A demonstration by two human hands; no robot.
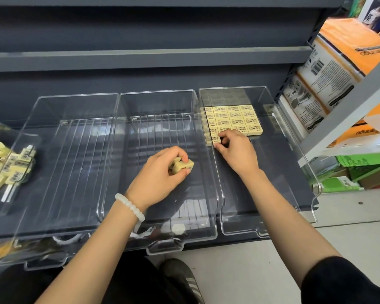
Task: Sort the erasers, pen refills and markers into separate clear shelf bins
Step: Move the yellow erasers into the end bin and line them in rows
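Note:
Three clear bins stand side by side on a dark grey shelf. The right bin (292, 154) holds several pale yellow erasers (235, 118) laid flat in neat rows at its back. My right hand (235, 150) is inside that bin and pinches one eraser (215, 137) at the front left corner of the rows. Above the middle bin (160, 106), my left hand (160, 172) grips a few yellow erasers (182, 166). The left bin (53, 150) has nothing in it.
A fourth clear container (15, 137) at the far left holds a loose heap of yellow erasers (0, 165). Orange and white paper packs (329, 69) fill the white shelving to the right. Green boxes (360, 170) sit on the floor. My shoe (180, 275) is below the shelf edge.

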